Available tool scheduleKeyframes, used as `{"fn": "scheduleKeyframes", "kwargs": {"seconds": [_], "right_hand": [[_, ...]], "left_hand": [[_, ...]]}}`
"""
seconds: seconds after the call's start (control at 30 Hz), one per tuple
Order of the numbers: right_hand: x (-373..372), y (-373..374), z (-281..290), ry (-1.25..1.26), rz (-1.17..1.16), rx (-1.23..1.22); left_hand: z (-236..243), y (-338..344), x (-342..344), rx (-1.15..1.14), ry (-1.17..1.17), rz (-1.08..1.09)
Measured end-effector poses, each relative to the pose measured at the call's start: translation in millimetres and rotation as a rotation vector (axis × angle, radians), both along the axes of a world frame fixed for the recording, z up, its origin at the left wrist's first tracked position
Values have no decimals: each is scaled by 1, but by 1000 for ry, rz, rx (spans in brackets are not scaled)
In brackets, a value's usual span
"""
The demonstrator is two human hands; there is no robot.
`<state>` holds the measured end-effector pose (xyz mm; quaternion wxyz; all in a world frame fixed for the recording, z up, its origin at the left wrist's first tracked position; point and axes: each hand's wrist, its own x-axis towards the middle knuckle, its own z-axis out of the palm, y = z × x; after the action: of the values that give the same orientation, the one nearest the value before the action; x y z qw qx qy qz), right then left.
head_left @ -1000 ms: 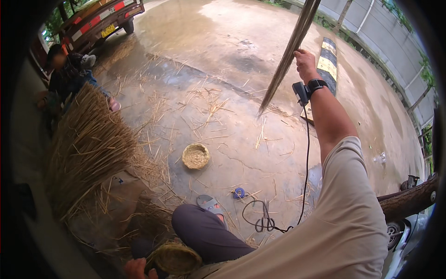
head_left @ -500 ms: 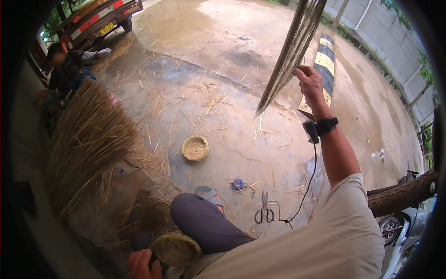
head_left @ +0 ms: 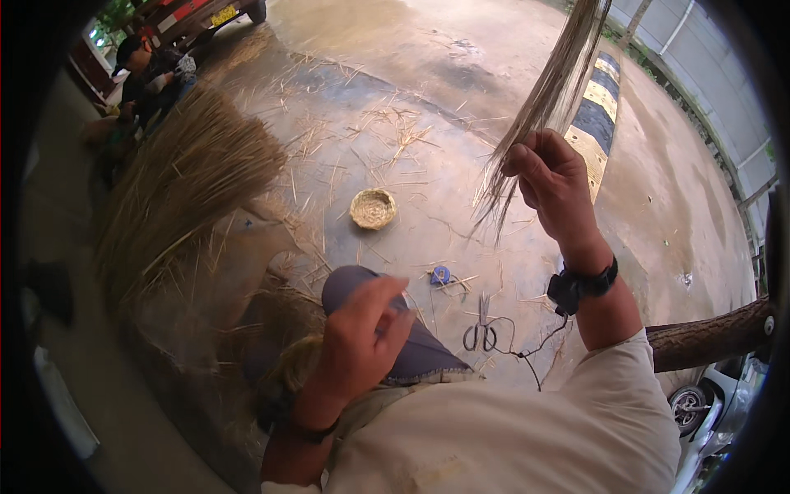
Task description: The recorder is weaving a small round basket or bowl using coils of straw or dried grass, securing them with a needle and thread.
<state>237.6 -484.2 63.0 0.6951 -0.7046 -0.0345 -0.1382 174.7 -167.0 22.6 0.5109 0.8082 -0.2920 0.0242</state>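
Observation:
A hank of long, thin, grey-brown fibres (head_left: 556,82) hangs from above the picture's top edge, its loose ends fanning out at the bottom. My right hand (head_left: 555,177) pinches some strands near its lower end between thumb and fingers. Over my bent knee (head_left: 420,350) my left hand (head_left: 360,342) is raised with its fingers apart, slightly blurred, and nothing shows in it. Behind that hand, beside my leg, a woven straw basket (head_left: 299,366) is mostly hidden. A smaller woven straw basket (head_left: 373,221) stands upright on the ground ahead.
A blue tape measure (head_left: 440,274) and black-handled scissors (head_left: 480,331) lie on the ground near my knee, a cable close by. A large straw bundle (head_left: 193,169) stands at left, near a seated person (head_left: 152,78). Right are a log (head_left: 712,336) and a striped speed bump (head_left: 599,107).
My left hand has risen from beside the basket at my leg to above my knee. The right hand has come to the hank's lower end, and my view has shifted.

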Motion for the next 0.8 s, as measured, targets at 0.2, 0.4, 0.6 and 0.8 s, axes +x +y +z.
{"fn": "scheduleKeyframes", "kwargs": {"seconds": [0.2, 0.4, 0.6, 0.8], "right_hand": [[-22, 41, 12, -29, 62, 2], [-35, 61, 23, -31, 122, 37], [-44, 74, 32, -34, 186, 84], [-49, 62, 28, -46, 113, 32]], "left_hand": [[-13, -30, 10, -82, 178, 108], [-26, -42, 8, -273, 303, 15], [-12, -56, 23, -276, 429, -71], [-23, -49, 20, -204, 165, -14]]}}
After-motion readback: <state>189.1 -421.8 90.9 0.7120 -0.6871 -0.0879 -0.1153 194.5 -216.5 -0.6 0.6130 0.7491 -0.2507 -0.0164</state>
